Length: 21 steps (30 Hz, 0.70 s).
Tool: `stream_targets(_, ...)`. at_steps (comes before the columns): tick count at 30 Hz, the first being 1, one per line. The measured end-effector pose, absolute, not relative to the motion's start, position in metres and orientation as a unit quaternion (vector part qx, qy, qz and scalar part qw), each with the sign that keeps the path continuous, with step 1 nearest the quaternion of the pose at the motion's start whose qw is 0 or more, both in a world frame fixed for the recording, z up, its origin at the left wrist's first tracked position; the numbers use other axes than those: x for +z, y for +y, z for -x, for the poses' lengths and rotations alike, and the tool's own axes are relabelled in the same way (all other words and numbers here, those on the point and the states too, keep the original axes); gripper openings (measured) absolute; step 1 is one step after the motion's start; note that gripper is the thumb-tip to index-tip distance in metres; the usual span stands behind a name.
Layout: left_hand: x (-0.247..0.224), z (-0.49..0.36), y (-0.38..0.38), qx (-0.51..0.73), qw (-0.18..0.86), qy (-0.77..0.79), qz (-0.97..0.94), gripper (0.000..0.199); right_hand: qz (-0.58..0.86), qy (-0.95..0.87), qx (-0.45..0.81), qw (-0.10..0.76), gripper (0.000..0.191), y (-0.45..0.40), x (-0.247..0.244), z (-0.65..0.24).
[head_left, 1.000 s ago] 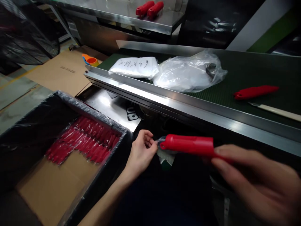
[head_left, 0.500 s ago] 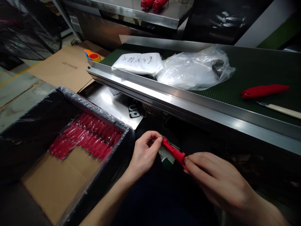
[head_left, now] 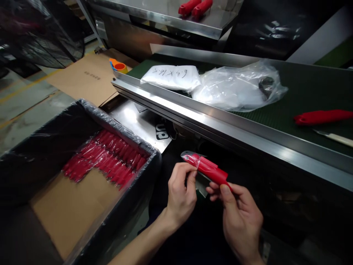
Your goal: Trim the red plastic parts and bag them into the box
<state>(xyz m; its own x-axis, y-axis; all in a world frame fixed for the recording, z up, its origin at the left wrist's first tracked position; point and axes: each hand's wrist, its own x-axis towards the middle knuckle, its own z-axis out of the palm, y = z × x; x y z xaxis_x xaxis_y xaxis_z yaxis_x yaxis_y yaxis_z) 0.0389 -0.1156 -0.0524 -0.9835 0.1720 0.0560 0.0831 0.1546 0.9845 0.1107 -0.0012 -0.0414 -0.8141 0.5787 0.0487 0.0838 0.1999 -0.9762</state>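
Observation:
A red plastic part (head_left: 211, 170), long and rounded, is held in the air in front of me, tilted down to the right. My right hand (head_left: 239, 213) grips its lower right end between thumb and fingers. Over its upper left end sits a clear plastic bag (head_left: 187, 155). My left hand (head_left: 183, 191) pinches the edge of this bag, close against the part. To the left, a lined box (head_left: 156, 152) holds rows of similar wrapped red parts (head_left: 110, 158) on a cardboard sheet (head_left: 74, 208).
On the green conveyor belt (head_left: 309, 92) lie a white packet of bags (head_left: 171, 77), a loose clear bag (head_left: 234, 88), another red part (head_left: 322, 117) and a knife (head_left: 336, 138). Tape rolls (head_left: 120, 67) rest on flat cardboard (head_left: 88, 73). Its metal rail (head_left: 220, 125) runs before me.
The red part has turned to show another side, and clear plastic now covers its left end. My right hand has moved left and rolled over. The view has shifted slightly.

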Motion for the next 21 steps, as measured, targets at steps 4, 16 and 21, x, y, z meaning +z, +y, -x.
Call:
stream_targets(4, -0.062, -0.045, -0.115, 0.653, 0.053, 0.754, -0.045, 0.013, 0.224, -0.733, 0.611, 0.199, 0.015, 0.002, -0.045, -0.113)
stream_targets(16, -0.038, -0.038, -0.136, 0.631, 0.039, 0.76, -0.15, 0.014, -0.171, -0.91, 0.349, 0.144, 0.04, 0.045, -0.044, -0.108)
stream_targets(21, -0.023, -0.038, -0.149, 0.561, 0.064, 0.78, -0.27, 0.013, -0.321, -0.912, 0.239, 0.093, 0.041, 0.059, -0.038, -0.091)
